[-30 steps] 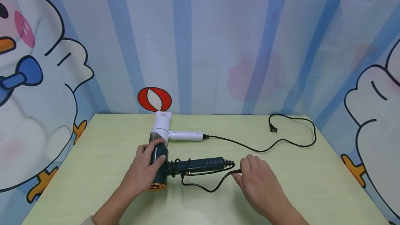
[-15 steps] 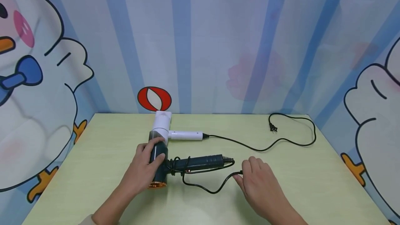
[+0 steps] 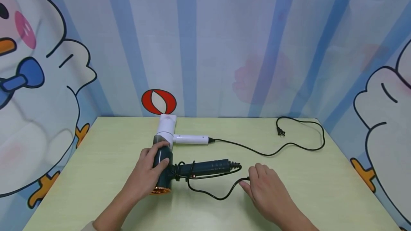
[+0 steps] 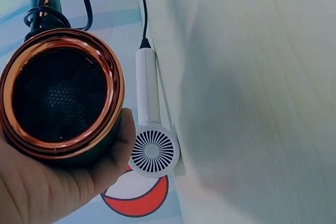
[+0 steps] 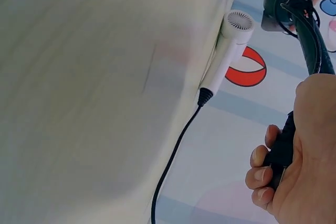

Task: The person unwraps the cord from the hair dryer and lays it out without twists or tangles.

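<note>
A dark green hair dryer [image 3: 205,167] with a copper-coloured rim [image 4: 62,149] lies at the front middle, its handle pointing right. My left hand [image 3: 146,174] grips its barrel from above. Black cord [image 3: 220,199] is wound around the handle near the barrel, and a loose length curves right to my right hand [image 3: 269,193]. In the right wrist view, the fingers of that hand curl round the cord's black plug [image 5: 281,153]; most of the plug is hidden in the head view.
Behind the green dryer lies a white hair dryer [image 3: 192,139]. Its black cord [image 3: 273,155] runs right and loops back to a plug [image 3: 280,131] near the table's [image 3: 112,145] rear right. A printed curtain [image 3: 212,45] stands behind.
My right hand has moved slightly down and to the right with the plug, and the loose cord has shifted with it. My left hand stays on the barrel.
</note>
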Demonstrator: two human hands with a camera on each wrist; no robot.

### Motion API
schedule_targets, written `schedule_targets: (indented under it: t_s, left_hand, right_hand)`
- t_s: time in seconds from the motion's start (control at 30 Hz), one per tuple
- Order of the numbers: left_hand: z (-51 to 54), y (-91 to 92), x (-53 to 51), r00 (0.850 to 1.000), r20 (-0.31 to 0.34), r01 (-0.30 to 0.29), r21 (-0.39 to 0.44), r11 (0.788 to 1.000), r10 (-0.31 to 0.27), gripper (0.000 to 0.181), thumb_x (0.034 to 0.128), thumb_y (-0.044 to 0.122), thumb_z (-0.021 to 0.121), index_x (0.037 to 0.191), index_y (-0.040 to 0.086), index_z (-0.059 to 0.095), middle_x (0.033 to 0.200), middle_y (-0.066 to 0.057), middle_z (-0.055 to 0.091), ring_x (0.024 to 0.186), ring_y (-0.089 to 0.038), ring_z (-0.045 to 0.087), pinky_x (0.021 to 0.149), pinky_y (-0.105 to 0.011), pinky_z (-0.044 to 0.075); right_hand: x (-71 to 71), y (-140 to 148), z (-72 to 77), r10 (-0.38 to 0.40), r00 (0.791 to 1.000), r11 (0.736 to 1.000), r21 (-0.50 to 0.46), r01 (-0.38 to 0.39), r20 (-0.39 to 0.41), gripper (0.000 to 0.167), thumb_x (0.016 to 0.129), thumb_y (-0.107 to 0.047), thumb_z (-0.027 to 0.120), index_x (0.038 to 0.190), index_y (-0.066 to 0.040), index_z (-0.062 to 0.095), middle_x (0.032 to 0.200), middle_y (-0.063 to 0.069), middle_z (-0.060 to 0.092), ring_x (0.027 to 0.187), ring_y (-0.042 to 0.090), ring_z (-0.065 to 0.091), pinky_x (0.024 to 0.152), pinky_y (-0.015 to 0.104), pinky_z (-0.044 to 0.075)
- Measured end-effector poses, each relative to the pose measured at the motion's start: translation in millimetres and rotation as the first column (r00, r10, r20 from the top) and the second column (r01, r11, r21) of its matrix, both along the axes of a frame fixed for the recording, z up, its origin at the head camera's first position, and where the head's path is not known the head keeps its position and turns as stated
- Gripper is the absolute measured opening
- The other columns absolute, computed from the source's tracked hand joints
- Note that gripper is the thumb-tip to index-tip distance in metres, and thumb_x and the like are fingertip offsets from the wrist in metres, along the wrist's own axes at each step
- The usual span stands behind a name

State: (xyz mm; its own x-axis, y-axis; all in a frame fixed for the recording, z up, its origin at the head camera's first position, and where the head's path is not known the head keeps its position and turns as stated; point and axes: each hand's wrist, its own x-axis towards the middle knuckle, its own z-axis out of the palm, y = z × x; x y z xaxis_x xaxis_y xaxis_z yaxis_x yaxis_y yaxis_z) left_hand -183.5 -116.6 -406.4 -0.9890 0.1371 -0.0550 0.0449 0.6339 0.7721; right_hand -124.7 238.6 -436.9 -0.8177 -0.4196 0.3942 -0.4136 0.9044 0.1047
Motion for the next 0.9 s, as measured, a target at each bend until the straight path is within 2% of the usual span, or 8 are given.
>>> schedule_targets:
  t_s: [0.3,0.57,0.77,0.9]
  left_hand:
    - [2.7,-2.5,2.6,1.000,-0.018,0.022,-0.008,1.000,-0.022,0.047,0.1067,0.041,0.048,0.152,0.035,0.035,0.150,-0.020,0.030,0.124,-0.043,0.049,0.090,-0.058,0.051]
    - [1.1,-2.4,0.9,1.000,-0.007,0.023,-0.007,1.000,-0.023,0.047,0.1067,0.038,0.049,0.152,0.035,0.035,0.151,-0.021,0.029,0.124,-0.045,0.049,0.090,-0.060,0.052]
    - [0.3,-2.5,1.0,0.999,0.000,0.037,0.003,0.999,-0.037,0.047,0.1066,0.039,0.049,0.152,0.035,0.036,0.150,-0.020,0.029,0.123,-0.044,0.050,0.089,-0.057,0.053]
    - [0.9,-2.8,0.9,0.999,-0.002,0.046,0.008,0.999,-0.046,0.047,0.1065,0.040,0.049,0.152,0.036,0.036,0.150,-0.020,0.030,0.123,-0.044,0.050,0.088,-0.057,0.053]
  right_hand:
    - [-8.7,7.4,-4.9,-0.041,0.998,0.999,0.035,0.039,0.043,0.037,0.100,-0.039,0.061,0.086,-0.007,0.046,0.075,0.001,0.031,0.066,0.018,0.030,0.063,0.031,0.030]
    - [-16.2,12.4,-7.6,-0.045,0.999,0.998,0.032,0.045,0.016,0.039,0.100,-0.038,0.061,0.082,-0.007,0.045,0.072,0.001,0.030,0.064,0.018,0.030,0.062,0.031,0.031]
    - [-21.2,13.0,-8.1,-0.033,0.999,0.999,0.023,0.034,-0.038,0.041,0.102,-0.039,0.057,0.080,-0.006,0.044,0.071,0.001,0.026,0.062,0.017,0.027,0.060,0.031,0.029]
    - [-26.6,12.5,-6.9,-0.059,0.998,0.998,0.029,0.060,-0.030,0.042,0.100,-0.038,0.060,0.080,-0.005,0.044,0.071,0.003,0.029,0.062,0.018,0.029,0.059,0.032,0.030]
